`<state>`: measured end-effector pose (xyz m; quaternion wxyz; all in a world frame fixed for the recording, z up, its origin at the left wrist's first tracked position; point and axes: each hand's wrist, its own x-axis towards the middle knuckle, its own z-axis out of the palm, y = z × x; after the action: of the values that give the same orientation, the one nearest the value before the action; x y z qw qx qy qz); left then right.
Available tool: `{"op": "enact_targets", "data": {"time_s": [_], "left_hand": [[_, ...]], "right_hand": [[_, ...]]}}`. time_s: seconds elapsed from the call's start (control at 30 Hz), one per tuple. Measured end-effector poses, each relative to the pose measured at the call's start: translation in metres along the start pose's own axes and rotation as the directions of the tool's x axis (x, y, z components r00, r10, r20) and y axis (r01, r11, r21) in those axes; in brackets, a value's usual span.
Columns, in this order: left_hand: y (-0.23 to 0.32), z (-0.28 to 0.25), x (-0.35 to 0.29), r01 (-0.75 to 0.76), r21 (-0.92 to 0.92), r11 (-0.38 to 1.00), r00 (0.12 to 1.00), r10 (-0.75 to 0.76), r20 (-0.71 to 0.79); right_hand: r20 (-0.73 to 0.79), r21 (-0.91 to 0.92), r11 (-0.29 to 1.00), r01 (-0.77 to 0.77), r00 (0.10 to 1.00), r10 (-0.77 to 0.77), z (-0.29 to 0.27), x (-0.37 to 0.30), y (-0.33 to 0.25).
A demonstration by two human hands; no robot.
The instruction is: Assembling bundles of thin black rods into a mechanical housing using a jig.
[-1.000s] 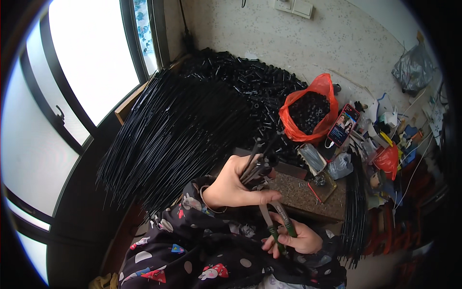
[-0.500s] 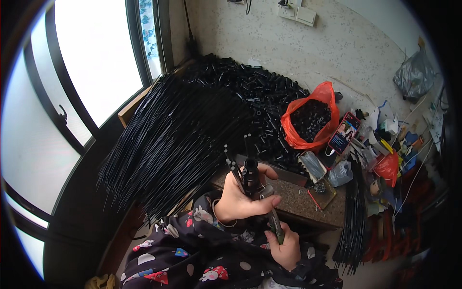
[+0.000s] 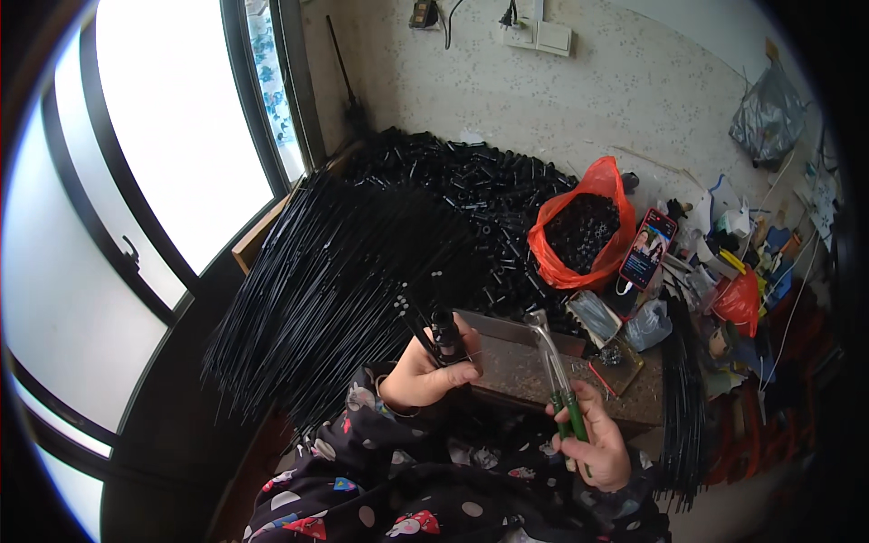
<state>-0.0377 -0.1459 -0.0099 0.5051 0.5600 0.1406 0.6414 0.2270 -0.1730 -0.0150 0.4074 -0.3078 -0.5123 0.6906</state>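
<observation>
My left hand (image 3: pixel 424 373) is closed round a short black tubular part (image 3: pixel 446 337) together with several thin black rods (image 3: pixel 412 312), whose pale ends stick up past the fingers. In my right hand (image 3: pixel 593 439) are long-jawed metal pincers (image 3: pixel 550 355) with green handles, their head pointing up and away from me. The pincers' head is apart from the black part, over the speckled worktop (image 3: pixel 516 366). How the rods sit in the tubular part is hidden by my left fingers.
A broad sheaf of thin black rods (image 3: pixel 308 290) lies left, beside a heap of short black tubes (image 3: pixel 453 181). An orange-red bag (image 3: pixel 552 244) holds small dark pieces. Right of it are a phone (image 3: pixel 648 249), clear bags, clutter and another rod bundle (image 3: pixel 681 407).
My right hand has drawn the pincers away to the right from the black part. My left hand, still holding the part and rods, has shifted slightly left and down.
</observation>
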Motion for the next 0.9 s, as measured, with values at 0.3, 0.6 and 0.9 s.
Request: {"op": "enact_targets", "data": {"time_s": [0.3, 0.6, 0.9], "left_hand": [[-0.005, 0.010, -0.003, 0.017, 0.392, 0.920, 0.979, 0.064, -0.192], [-0.010, 0.009, -0.007, -0.083, 0.407, 0.910, 0.975, 0.159, -0.156], [-0.018, 0.009, -0.009, 0.068, -0.078, 0.995, 0.989, -0.077, -0.124]], "right_hand": [[0.468, -0.876, -0.180, 0.447, 0.698, -0.542, 0.028, 0.001, -0.032], [0.422, -0.880, -0.039, 0.473, 0.743, -0.519, 0.027, -0.003, -0.030], [0.409, -0.910, -0.187, 0.369, 0.730, -0.548, 0.022, -0.001, -0.029]]}}
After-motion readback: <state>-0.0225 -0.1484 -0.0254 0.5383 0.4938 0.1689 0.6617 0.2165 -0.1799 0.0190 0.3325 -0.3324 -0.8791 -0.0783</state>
